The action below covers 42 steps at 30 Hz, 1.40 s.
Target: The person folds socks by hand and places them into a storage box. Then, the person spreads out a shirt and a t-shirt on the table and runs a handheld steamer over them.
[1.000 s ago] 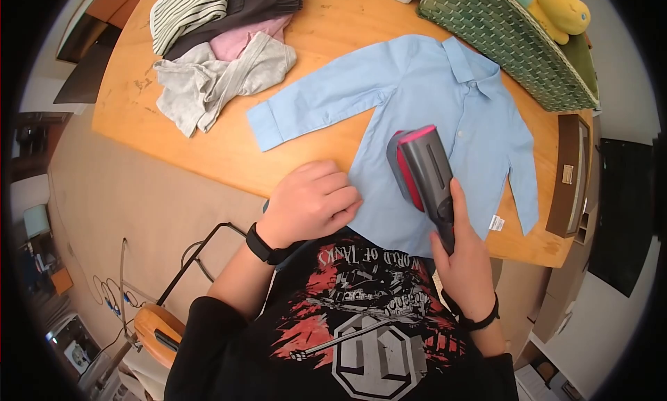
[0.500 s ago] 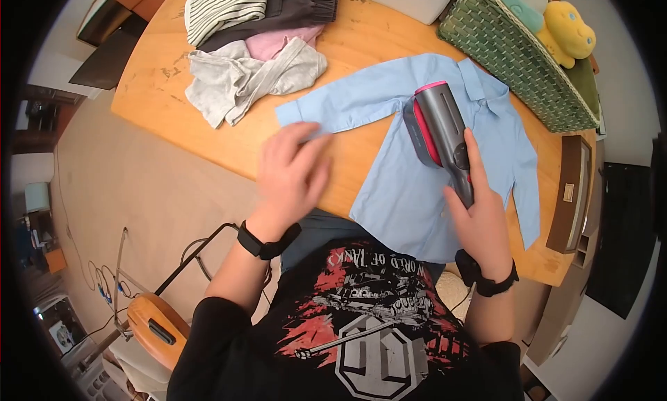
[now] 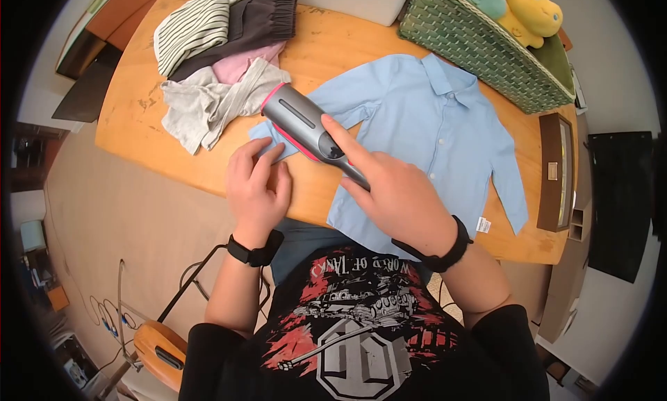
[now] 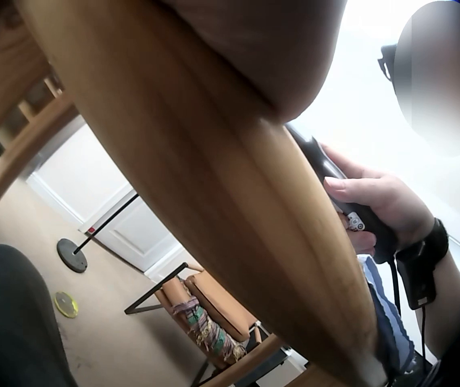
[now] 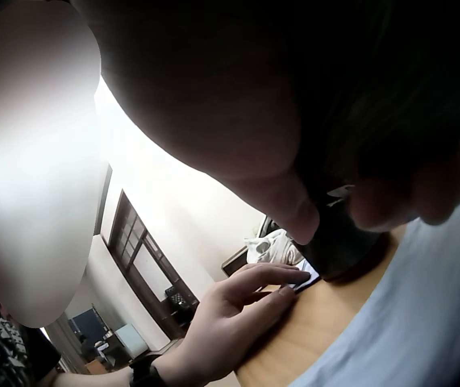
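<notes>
A light blue button-up shirt (image 3: 410, 123) lies spread on the wooden table, one sleeve stretched to the left. My right hand (image 3: 403, 199) grips the handle of a grey and pink handheld garment steamer (image 3: 299, 120), index finger along its body. The steamer's head covers part of the left sleeve, close to the cuff (image 3: 261, 131). At that cuff rests my left hand (image 3: 256, 193), its fingertips on the cloth and thumb apart. In the right wrist view the left hand (image 5: 222, 322) has its fingers extended on the table beside the dark steamer (image 5: 339, 246).
Left of the shirt lie a crumpled grey garment (image 3: 201, 109), a pink one (image 3: 240, 66), dark trousers (image 3: 260, 26) and a striped top (image 3: 191, 29). At the back right stands a green woven basket (image 3: 479, 47) with plush toys. A brown framed box (image 3: 556, 172) sits at the right edge.
My right hand has carried the steamer from the shirt's front leftward to the sleeve's cuff end. My left hand has moved from the shirt's hem to the cuff, its curled fingers now spread.
</notes>
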Available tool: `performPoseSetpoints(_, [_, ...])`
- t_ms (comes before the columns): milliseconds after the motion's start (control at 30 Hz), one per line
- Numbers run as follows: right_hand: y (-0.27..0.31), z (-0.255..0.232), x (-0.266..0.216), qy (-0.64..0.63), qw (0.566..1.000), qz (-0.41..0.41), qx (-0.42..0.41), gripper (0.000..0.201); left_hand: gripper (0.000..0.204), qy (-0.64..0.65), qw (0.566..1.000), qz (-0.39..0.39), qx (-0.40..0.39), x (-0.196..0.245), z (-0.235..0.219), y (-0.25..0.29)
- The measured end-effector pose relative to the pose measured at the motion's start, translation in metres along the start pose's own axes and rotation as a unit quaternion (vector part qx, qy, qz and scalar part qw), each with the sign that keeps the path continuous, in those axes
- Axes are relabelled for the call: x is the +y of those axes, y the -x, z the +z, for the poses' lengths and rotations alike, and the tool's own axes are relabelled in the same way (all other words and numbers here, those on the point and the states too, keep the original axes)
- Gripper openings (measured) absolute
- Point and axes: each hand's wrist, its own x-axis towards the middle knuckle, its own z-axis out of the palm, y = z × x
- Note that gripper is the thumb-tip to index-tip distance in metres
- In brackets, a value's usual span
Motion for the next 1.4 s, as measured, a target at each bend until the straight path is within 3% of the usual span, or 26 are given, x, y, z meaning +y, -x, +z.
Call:
performPoseSetpoints(133, [-0.005,-0.014,0.012,0.014,0.999,0.044,0.020,0.080,0.024,0.004,1.000,-0.002,-0.005,0.006,-0.003,-0.002])
performPoseSetpoints(333, [0.004,-0.043,0.053,-0.005,0.978,0.149,0.146,0.083,0.023,0.001,1.000,-0.004,-0.019,0.009,-0.003,-0.003])
performPoseSetpoints(433, [0.012,-0.057,0.063,-0.017,0.966,0.223,0.128,0.084,0.023,-0.001,1.000,0.001,-0.026,0.008,-0.002,-0.002])
performPoseSetpoints(500, [0.026,-0.053,0.071,-0.010,0.964,0.225,0.139,0.084,0.022,-0.016,1.000,0.002,-0.022,0.008,-0.001,-0.002])
performPoseSetpoints(567, [0.045,-0.042,0.075,-0.007,0.977,0.137,0.165,0.083,0.023,-0.012,0.999,0.012,-0.033,0.008,0.000,-0.001])
performPoseSetpoints(700, [0.085,-0.040,0.056,-0.083,0.980,0.159,0.082,0.081,0.024,-0.001,0.999,0.014,-0.033,0.007,0.003,0.000])
performPoseSetpoints(800, [0.112,-0.042,0.054,-0.153,0.968,0.162,0.112,0.081,0.024,-0.004,0.998,0.006,-0.058,0.010,0.001,0.000])
performPoseSetpoints(967, [0.140,-0.060,0.088,-0.069,0.937,0.234,0.250,0.082,0.025,0.011,0.998,0.000,-0.059,0.008,0.005,0.006])
performPoseSetpoints(1033, [0.146,-0.074,0.094,-0.092,0.903,0.347,0.236,0.082,0.025,0.005,0.998,-0.015,-0.059,0.008,0.005,0.007])
performPoseSetpoints(1133, [0.166,-0.073,0.121,-0.096,0.890,0.340,0.289,0.082,0.024,-0.012,0.998,0.007,-0.063,0.011,0.005,0.006])
performPoseSetpoints(1400, [0.227,-0.077,0.148,-0.092,0.859,0.387,0.323,0.081,0.025,0.017,0.998,-0.002,-0.067,0.006,0.007,0.010])
